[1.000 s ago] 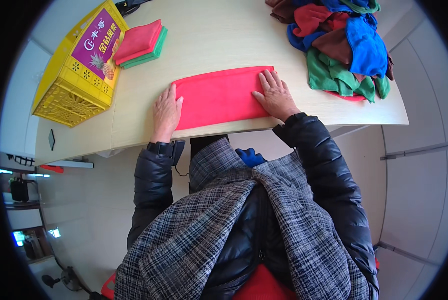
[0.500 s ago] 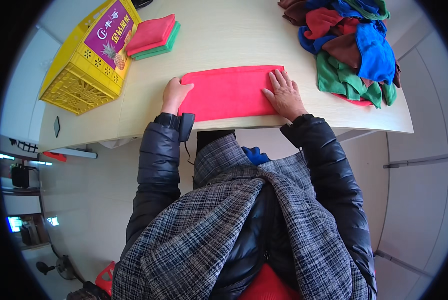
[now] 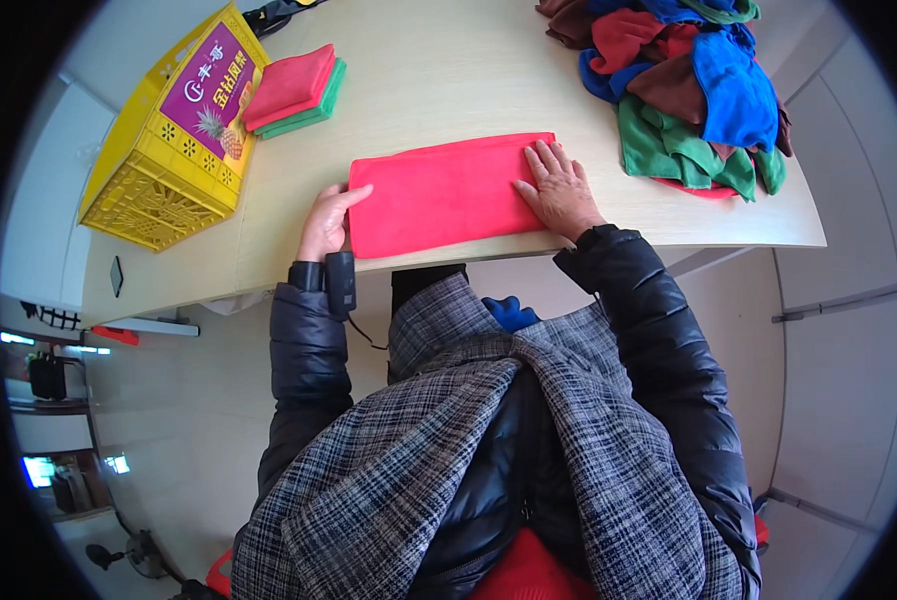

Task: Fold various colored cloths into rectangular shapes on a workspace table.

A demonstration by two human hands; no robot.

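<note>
A red cloth (image 3: 438,192), folded into a long rectangle, lies flat on the pale wooden table (image 3: 448,80) near its front edge. My left hand (image 3: 326,222) rests at the cloth's left end, fingers curled on its edge. My right hand (image 3: 560,188) lies flat, fingers spread, on the cloth's right end. Neither hand lifts the cloth.
A yellow plastic crate (image 3: 173,135) stands at the table's left. Beside it is a small stack of folded red and green cloths (image 3: 293,90). A heap of unfolded cloths (image 3: 693,80) in blue, green, red and brown sits at the back right.
My left hand has slid off the cloth's top to its left edge. My right hand stays flat on the right end. The view has shifted slightly.
</note>
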